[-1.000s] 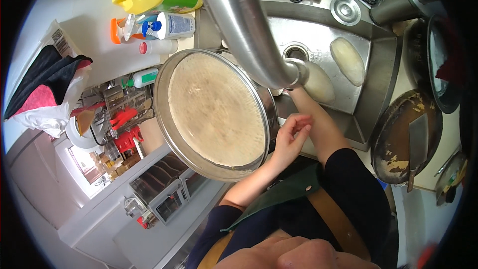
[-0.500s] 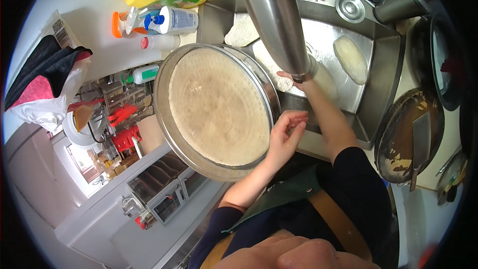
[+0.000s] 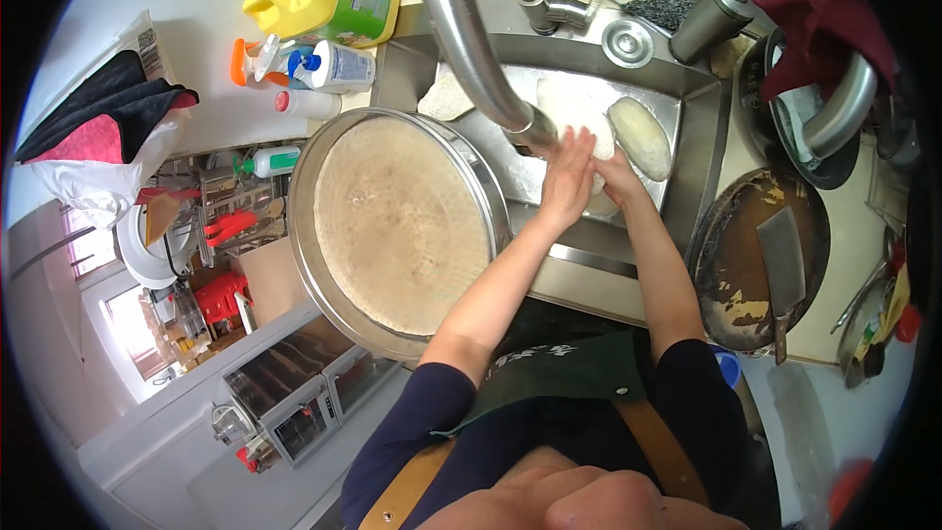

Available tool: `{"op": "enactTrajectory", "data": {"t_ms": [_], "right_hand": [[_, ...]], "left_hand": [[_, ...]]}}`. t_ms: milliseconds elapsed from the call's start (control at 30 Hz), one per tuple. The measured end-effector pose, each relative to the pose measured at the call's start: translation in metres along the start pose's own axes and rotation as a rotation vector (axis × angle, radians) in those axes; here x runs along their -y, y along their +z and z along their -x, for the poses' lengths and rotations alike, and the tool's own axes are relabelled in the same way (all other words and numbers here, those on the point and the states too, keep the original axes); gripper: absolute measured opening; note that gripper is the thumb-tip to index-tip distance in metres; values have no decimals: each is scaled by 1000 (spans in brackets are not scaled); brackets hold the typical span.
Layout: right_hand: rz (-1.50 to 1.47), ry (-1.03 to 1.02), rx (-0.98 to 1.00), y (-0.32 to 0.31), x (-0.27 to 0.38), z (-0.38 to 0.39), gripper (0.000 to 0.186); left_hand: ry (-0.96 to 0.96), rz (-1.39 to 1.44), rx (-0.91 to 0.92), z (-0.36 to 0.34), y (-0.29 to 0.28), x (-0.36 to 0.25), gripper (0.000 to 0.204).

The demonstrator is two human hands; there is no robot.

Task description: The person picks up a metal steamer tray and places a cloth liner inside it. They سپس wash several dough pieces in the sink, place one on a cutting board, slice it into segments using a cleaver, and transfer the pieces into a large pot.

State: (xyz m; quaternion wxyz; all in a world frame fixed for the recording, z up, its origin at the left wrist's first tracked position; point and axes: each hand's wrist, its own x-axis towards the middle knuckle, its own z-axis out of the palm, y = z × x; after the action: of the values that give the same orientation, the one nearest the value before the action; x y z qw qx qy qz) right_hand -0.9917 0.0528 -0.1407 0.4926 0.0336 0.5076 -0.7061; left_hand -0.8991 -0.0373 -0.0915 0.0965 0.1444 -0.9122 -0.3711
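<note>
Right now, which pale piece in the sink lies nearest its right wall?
The oval piece beyond the right hand; the other pieces lie farther left.

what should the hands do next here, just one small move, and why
Probably ease the pale piece slightly left, beneath the faucet spout: it appears just right of the spout's mouth, and the left hand lies over it with the right hand alongside, so both seem placed to guide it. Whether water is running, I can't tell.

Left hand (image 3: 566, 182) (fingers (image 3: 583, 145) extended) lies beside the right hand (image 3: 617, 182), forearms (image 3: 502, 280) stretched forward
</note>
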Motion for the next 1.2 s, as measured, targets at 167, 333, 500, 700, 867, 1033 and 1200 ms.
{"op": "enactTrajectory", "data": {"t_ms": [167, 333, 500, 700, 867, 1033, 1200], "right_hand": [[23, 50, -165, -25, -11, 11, 69], [-44, -49, 70, -10, 0, 38, 72], [2, -52, 72, -5, 7, 40, 74], [766, -598, -139, -2, -5, 22, 78], [1129, -756, -156, 29, 40, 46, 78], [729, -643, -2, 22, 24, 43, 79], [-116, -2, 136, 11, 19, 37, 66]], "left_hand": [[142, -36, 207, -19, -3, -13, 48], [187, -410, 37, -54, -22, 10, 55], [86, -355, -179, -42, -4, 4, 59], [-462, 336, -358, -28, 20, 1, 62], [-779, 1417, -446, -40, -1, 15, 51], [-533, 1835, -584, -39, -16, 26, 44], [-484, 1854, -561, -42, -29, 14, 50]]}}
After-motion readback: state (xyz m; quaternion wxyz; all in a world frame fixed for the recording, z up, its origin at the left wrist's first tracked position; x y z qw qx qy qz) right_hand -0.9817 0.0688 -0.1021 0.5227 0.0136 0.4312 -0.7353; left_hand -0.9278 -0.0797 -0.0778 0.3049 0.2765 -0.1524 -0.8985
